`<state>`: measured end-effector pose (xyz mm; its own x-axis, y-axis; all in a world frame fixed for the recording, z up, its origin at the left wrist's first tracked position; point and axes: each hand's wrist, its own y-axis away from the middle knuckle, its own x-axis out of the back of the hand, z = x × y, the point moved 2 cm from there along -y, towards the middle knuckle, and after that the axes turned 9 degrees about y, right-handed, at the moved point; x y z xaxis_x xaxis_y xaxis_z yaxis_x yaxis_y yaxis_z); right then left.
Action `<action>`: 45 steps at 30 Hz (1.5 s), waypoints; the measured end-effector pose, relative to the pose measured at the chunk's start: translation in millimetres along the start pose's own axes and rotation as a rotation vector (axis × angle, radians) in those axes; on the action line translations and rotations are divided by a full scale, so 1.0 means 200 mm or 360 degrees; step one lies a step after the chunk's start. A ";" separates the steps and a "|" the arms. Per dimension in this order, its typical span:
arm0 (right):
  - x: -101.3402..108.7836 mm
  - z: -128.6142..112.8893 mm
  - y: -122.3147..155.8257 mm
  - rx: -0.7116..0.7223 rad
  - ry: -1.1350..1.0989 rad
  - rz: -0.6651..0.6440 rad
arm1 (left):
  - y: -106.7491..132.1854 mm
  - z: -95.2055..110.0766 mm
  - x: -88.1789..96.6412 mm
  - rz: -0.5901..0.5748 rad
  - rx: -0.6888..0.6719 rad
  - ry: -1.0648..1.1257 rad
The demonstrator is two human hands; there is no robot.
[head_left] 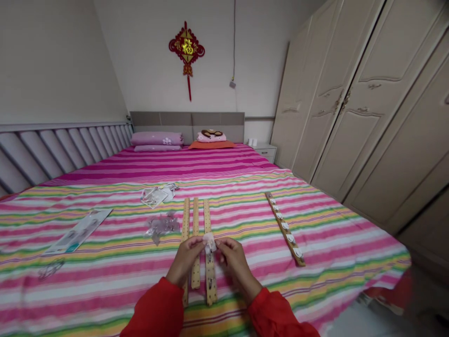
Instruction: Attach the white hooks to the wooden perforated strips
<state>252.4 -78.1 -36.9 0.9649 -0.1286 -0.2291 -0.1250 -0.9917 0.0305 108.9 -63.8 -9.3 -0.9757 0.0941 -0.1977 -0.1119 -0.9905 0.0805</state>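
Note:
Between the fingertips of my left hand [188, 256] and my right hand [234, 258] is a small clear adhesive hook [209, 238], pinched from both sides. It is over the rightmost of three perforated wooden strips [206, 215], but I cannot tell whether it touches the wood. Nearer to me on that strip sit metal hooks [211, 282]. To its left lie the middle wooden strip [195, 278] and the left wooden strip [185, 215], the latter partly hidden by my left hand and wrist.
At right lies a wooden strip [280, 225] bearing several white round hooks. Loose clear hooks [163, 225] are piled left of the strips, with small packets [157, 194] behind. A long packaged card [82, 231] and thin metal rings [52, 268] lie far left on the striped bed.

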 end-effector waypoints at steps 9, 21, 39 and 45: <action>-0.01 0.04 -0.22 -0.0107 0.0141 -0.0095 | -0.17 0.01 0.00 0.0036 -0.0051 -0.0097; -0.02 0.18 -0.34 -0.0238 0.0248 -0.0018 | -0.28 -0.21 0.11 0.0181 -0.0364 -0.0429; -0.03 0.27 -0.39 -0.0225 0.0289 0.0110 | -0.19 -0.23 0.09 0.0125 -0.0652 -0.1664; -0.03 0.28 -0.39 -0.0207 0.0283 0.0142 | -0.17 -0.23 0.05 0.0176 -0.0582 -0.1826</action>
<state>242.9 -0.2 -92.3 0.9784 -0.2019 -0.0450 -0.1917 -0.9666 0.1704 111.0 -33.3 -58.3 -0.5967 -0.1419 0.7899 -0.1386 -0.9512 -0.2756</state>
